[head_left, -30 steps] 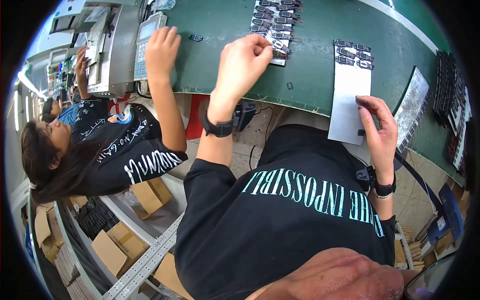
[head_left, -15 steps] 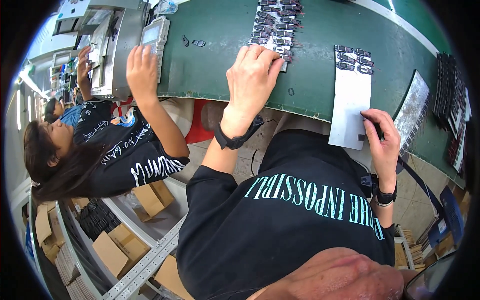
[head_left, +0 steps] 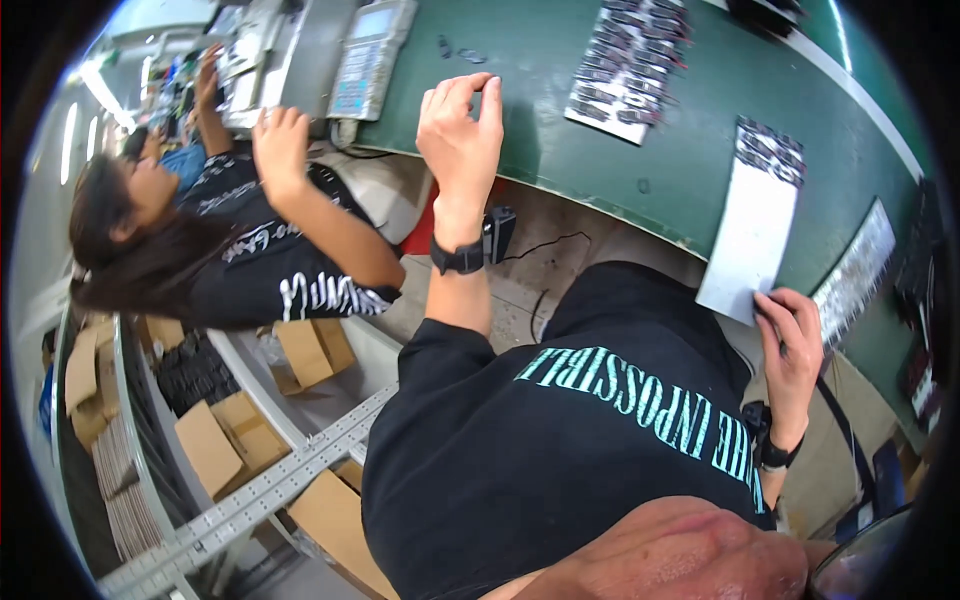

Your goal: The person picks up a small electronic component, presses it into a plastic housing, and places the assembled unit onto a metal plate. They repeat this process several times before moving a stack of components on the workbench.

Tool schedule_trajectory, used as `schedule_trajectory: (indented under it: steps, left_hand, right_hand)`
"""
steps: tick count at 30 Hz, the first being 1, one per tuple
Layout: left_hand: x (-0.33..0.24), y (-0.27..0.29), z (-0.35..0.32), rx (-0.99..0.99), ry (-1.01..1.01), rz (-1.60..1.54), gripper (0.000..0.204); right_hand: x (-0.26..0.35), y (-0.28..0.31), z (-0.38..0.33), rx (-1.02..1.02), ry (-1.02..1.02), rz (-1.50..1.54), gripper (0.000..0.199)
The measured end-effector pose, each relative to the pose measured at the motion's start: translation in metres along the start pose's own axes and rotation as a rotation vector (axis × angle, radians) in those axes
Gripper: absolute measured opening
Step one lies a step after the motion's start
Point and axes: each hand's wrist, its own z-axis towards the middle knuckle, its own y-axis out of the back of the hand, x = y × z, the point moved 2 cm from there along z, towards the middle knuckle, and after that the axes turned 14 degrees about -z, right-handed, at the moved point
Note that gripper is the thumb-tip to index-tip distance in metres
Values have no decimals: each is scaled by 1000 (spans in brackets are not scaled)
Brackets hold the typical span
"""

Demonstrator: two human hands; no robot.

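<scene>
My left hand point(head_left: 460, 125) is raised over the near left part of the green table, wrist bent. Its thumb and fingertips meet in a pinch; anything between them is too small to make out. My right hand point(head_left: 793, 335) pinches the near right corner of a long silver metal plate point(head_left: 752, 225), which juts over the table's near edge. Small black modules point(head_left: 770, 150) sit in rows at the plate's far end, blurred. To the left, farther back, another plate point(head_left: 628, 131) bears two rows of similar modules with thin reddish wires.
Two loose dark pieces point(head_left: 470, 55) and a small dark ring point(head_left: 644, 186) lie on the green table point(head_left: 540, 110). A grey keypad device point(head_left: 372, 65) stands left. A third metal strip point(head_left: 856, 268) lies right. A co-worker's hand point(head_left: 283, 150) is raised at left. Cardboard boxes point(head_left: 225, 440) lie behind.
My left hand has left the module-covered plate and moved left, its fingers still pinched. My right hand has shifted to the near corner of its plate. The whole view has turned somewhat.
</scene>
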Motion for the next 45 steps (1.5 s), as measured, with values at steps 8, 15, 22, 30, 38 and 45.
schedule_trajectory:
  steps: [8, 15, 22, 30, 38, 45]
  left_hand:
    - [52, 2, 31, 156, -102, 232, 12]
    - [48, 8, 54, 392, -404, 316, 15]
    - [21, 4, 44, 488, -158, 224, 19]
    - [-127, -36, -31, 457, 249, -934, 15]
    - [-165, -83, -71, 548, 748, -1519, 15]
    - [-164, -86, -80, 572, 796, -1553, 17]
  right_hand:
    - [-1, 3, -10, 6, -72, -21, 20]
    - [-13, 0, -14, 41, -204, 127, 16]
    - [-10, 2, 0, -168, -534, 804, 15]
    - [27, 0, 30, -190, -297, 818, 16]
    - [28, -14, 54, -254, -420, 723, 15]
    - [21, -20, 55, -201, -419, 796, 13]
